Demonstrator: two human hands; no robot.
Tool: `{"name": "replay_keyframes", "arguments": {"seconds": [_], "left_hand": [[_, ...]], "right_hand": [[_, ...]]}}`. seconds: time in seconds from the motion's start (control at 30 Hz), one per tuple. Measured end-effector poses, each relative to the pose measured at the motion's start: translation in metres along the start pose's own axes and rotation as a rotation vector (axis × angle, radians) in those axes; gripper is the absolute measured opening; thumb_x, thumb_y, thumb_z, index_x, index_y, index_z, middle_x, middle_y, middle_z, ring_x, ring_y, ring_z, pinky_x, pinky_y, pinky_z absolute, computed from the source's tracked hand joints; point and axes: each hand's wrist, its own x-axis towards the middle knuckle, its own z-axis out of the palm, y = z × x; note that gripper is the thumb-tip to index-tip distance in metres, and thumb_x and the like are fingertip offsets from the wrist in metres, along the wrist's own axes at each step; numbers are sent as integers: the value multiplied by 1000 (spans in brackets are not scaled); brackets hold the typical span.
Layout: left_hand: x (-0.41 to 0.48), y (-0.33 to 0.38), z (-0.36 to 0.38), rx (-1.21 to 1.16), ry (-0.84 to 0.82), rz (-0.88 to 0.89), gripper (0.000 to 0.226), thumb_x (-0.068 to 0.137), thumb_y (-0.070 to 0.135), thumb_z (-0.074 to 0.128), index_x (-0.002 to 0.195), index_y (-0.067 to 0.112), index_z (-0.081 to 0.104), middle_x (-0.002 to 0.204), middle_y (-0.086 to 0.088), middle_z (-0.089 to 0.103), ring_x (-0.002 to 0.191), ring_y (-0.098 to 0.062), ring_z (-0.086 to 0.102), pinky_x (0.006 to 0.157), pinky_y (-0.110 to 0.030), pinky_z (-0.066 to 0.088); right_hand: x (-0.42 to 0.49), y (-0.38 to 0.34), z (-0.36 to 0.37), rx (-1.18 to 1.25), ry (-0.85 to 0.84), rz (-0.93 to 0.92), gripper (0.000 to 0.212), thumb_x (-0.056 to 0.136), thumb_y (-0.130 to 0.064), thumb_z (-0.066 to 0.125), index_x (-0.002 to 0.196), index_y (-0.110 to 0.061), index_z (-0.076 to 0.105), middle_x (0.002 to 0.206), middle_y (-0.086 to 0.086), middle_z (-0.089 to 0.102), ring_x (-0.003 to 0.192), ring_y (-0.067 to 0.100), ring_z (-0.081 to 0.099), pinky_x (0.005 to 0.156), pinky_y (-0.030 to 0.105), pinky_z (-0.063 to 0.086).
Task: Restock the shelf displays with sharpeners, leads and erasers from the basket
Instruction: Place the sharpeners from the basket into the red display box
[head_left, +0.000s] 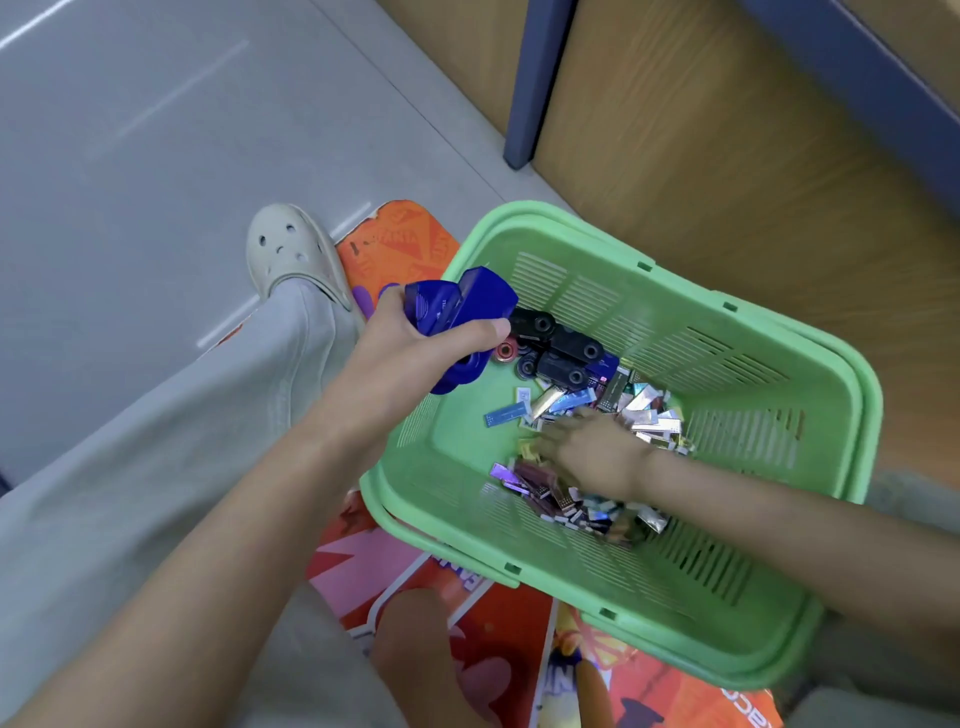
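Counts: 1 green basket (753, 670). Left hand (410, 348) grips blue sharpeners (467, 301): at least 2, maybe 3, fingers cover the seams. Just right of that grip: black sharpeners (566, 358), 3 clear, possibly 4, plus 1 red round sharpener (506, 351). Under and around the right hand (597, 457): foil packs (649, 415), dozens, too blurred to count. 1 blue flat pack (504, 415) lies apart, below the left grip.

fingertips of right hand (587, 453) buried among foil packets (652, 422), packet print unreadable
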Motion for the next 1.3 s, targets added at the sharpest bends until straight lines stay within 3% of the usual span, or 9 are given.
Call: {"name": "replay_keyframes", "arguments": {"seconds": [0.1, 0.2, 0.33, 0.57, 0.77, 0.93, 1.03, 1.13, 1.3], "left_hand": [[-1, -4, 1, 5, -12, -3, 70, 56, 40, 81, 115, 15, 53, 106, -4, 64, 79, -10, 61, 66, -22, 46], [-4, -9, 2, 22, -27, -15, 75, 42, 50, 79, 107, 21, 56, 101, -1, 67, 78, -9, 62, 70, -25, 48], [-1, -12, 6, 63, -75, -28, 72, 40, 49, 78, 103, 23, 56, 98, 0, 68, 76, -8, 64, 74, -27, 49], [12, -26, 31, 137, -137, -107, 72, 46, 46, 79, 108, 18, 54, 96, 1, 65, 77, -10, 61, 72, -24, 47], [51, -57, 56, 221, -178, -161, 65, 70, 34, 81, 120, 9, 47, 98, -2, 62, 78, -10, 59, 60, -18, 44], [82, -91, 77, 305, -188, -249, 68, 75, 25, 78, 126, 7, 36, 116, -7, 56, 90, -16, 58, 67, -23, 49], [97, -109, 84, 372, -139, -293, 62, 76, 17, 78, 119, 8, 34, 111, -7, 49, 91, -19, 54, 74, -28, 46], [109, -130, 82, 426, -96, -340, 76, 73, 15, 81, 129, 5, 31, 119, -8, 45, 111, -26, 50, 92, -35, 45], [107, -143, 86, 1025, -44, -262, 83, 81, 35, 72, 142, 3, 24, 140, -17, 34, 131, -31, 37, 108, -40, 35]], "right_hand": [[40, 0, -12, 89, 106, 41, 48, 101, -22, 36, 148, -18, 24, 155, 3, 25, 143, 22, 19, 115, 39, 13], [66, -4, -1, -18, -9, 107, 53, 103, -30, 31, 152, -20, 11, 160, 4, 6, 147, 26, 6, 116, 46, 9], [59, 4, 28, -33, 12, 146, 48, 101, -43, 30, 144, -22, 27, 151, 9, 27, 142, 29, 17, 110, 52, 22], [41, 6, 25, 15, -12, 80, 36, 99, -37, 40, 132, -22, 43, 136, 7, 39, 130, 33, 30, 90, 45, 46], [12, 16, 27, 187, 1, 120, 36, 102, -36, 36, 136, -29, 40, 133, 3, 37, 119, 29, 41, 76, 39, 48], [-30, 20, 44, 356, 2, 160, 43, 101, -36, 35, 144, -31, 34, 144, 2, 37, 135, 23, 28, 108, 43, 35], [-50, 28, 45, 361, 0, 201, 47, 101, -31, 40, 146, -35, 28, 145, 1, 36, 138, 22, 26, 113, 45, 30], [-67, 36, 41, 320, -47, 281, 53, 100, -28, 42, 148, -34, 22, 147, 4, 36, 139, 24, 28, 113, 42, 31], [-77, 48, 36, 303, 7, 366, 48, 95, -46, 42, 139, -28, 42, 146, 4, 37, 137, 24, 32, 114, 39, 26]]}}
